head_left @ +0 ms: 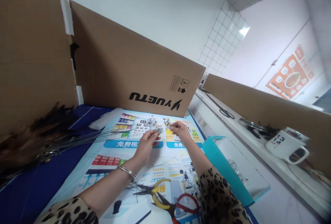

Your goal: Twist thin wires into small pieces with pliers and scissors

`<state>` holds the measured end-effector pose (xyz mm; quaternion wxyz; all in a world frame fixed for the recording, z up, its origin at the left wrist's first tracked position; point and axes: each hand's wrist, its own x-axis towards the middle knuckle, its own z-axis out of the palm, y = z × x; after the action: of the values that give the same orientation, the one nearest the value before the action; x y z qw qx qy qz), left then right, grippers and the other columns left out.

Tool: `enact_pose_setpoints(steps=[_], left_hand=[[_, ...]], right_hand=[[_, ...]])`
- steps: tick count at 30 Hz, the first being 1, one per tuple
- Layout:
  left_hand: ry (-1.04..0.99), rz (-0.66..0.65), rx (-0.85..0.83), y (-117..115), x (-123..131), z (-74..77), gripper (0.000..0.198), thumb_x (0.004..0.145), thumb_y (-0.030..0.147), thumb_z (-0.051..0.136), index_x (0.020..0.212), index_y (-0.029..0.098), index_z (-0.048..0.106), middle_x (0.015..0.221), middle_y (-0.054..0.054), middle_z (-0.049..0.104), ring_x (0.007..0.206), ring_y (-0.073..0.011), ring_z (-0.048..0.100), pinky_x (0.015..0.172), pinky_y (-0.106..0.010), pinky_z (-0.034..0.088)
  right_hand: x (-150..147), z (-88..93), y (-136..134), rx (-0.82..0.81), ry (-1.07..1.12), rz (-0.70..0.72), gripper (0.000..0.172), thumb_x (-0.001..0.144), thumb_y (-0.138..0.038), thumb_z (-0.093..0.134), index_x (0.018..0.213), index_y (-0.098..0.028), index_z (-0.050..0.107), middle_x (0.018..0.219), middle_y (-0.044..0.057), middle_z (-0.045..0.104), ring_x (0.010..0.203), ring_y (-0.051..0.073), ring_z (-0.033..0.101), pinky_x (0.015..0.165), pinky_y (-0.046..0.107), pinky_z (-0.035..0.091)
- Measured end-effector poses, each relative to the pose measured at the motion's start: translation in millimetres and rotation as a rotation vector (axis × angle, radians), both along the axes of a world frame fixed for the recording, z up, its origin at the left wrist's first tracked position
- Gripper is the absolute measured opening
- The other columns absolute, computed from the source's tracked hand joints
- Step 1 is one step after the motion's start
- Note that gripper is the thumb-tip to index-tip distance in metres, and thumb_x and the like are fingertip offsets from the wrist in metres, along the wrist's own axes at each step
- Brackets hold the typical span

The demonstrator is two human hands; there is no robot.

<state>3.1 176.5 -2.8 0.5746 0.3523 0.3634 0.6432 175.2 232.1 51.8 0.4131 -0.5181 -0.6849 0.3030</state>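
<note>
My left hand (146,143) and my right hand (181,130) are raised above a printed poster (144,169) on the table. Both pinch a small glittery beaded wire piece (158,126) stretched between them. The left fingers close on its left end, the right fingers on its right end. A silver bangle (126,171) circles my left wrist. Leopard-print sleeves cover both forearms. Near my arms lie yellow-handled pliers (157,187) and red-handled scissors (184,203).
Tall cardboard panels (134,72) wall the desk's back and left. Dark feathers and thin wires (36,138) lie at left on the blue tabletop. A teal-edged tray (232,172) sits at right. Beyond it, a white mug (287,146) stands on a neighbouring bench.
</note>
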Motion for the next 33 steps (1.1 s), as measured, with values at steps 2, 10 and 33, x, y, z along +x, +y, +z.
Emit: enact_pose_setpoints(steps=[2, 10, 33], left_hand=[[0.007, -0.036, 0.057, -6.5, -3.3, 19.9, 0.037, 0.072, 0.044, 0.064, 0.101, 0.021, 0.060, 0.101, -0.007, 0.065, 0.088, -0.0203, 0.062, 0.067, -0.029, 0.048], [0.068, -0.125, 0.249, -31.2, -16.2, 73.0, 0.029, 0.072, 0.035, 0.067, 0.096, 0.021, 0.063, 0.095, -0.005, 0.064, 0.084, -0.0181, 0.059, 0.068, -0.028, 0.047], [0.271, -0.171, 0.316, -28.5, -14.6, 68.0, 0.026, 0.069, 0.025, 0.067, 0.093, 0.019, 0.060, 0.067, 0.001, 0.060, 0.063, -0.0156, 0.058, 0.061, -0.029, 0.047]], right_hand=[[-8.0, 11.8, -22.1, 0.031, 0.055, 0.042, 0.022, 0.072, -0.035, 0.060, 0.084, -0.018, 0.060, 0.078, 0.001, 0.062, 0.066, 0.012, 0.056, 0.061, 0.024, 0.048], [-34.4, 41.0, -82.3, 0.147, 0.253, 0.090, 0.016, 0.067, -0.029, 0.069, 0.079, -0.020, 0.062, 0.088, 0.002, 0.063, 0.073, 0.014, 0.057, 0.067, 0.027, 0.048], [-33.8, 29.3, -91.0, -0.098, 0.459, 0.178, 0.012, 0.067, -0.025, 0.066, 0.074, -0.017, 0.059, 0.065, -0.003, 0.062, 0.058, 0.011, 0.059, 0.055, 0.023, 0.049]])
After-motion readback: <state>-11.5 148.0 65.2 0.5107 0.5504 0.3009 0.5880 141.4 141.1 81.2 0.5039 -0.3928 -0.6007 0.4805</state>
